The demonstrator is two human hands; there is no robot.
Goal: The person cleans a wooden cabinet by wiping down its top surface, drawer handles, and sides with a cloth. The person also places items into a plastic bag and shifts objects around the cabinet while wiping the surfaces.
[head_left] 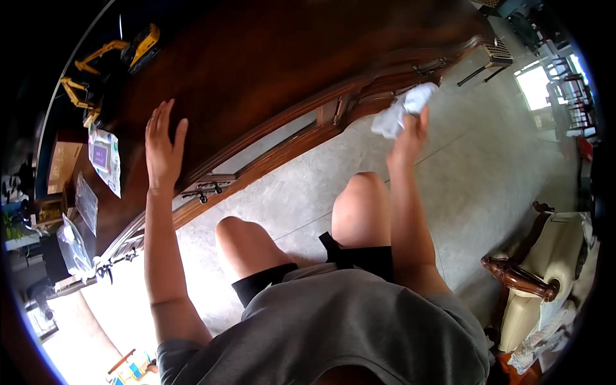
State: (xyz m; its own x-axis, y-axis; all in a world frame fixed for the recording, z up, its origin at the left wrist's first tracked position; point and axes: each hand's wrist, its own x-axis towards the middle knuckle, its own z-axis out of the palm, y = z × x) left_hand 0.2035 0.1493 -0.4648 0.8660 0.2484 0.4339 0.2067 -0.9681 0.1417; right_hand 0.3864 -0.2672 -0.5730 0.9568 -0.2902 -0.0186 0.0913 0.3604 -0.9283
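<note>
My left hand [165, 151] lies flat on the dark brown wooden cabinet top [256, 70], fingers stretched out and thumb apart, near its front edge. In my right hand [409, 141] is a crumpled white cloth [405, 110], pinched between the fingers. The cloth hangs in front of the cabinet's front at the right, over the grey floor, and is slightly blurred. Whether it touches the cabinet cannot be told.
Yellow toy excavators [142, 50] stand at the cabinet's back left. Beside them are a wipes packet [104, 159], clear plastic bags [86, 204] and a cardboard box [63, 160]. A cream armchair [536, 276] with carved wood is at the lower right.
</note>
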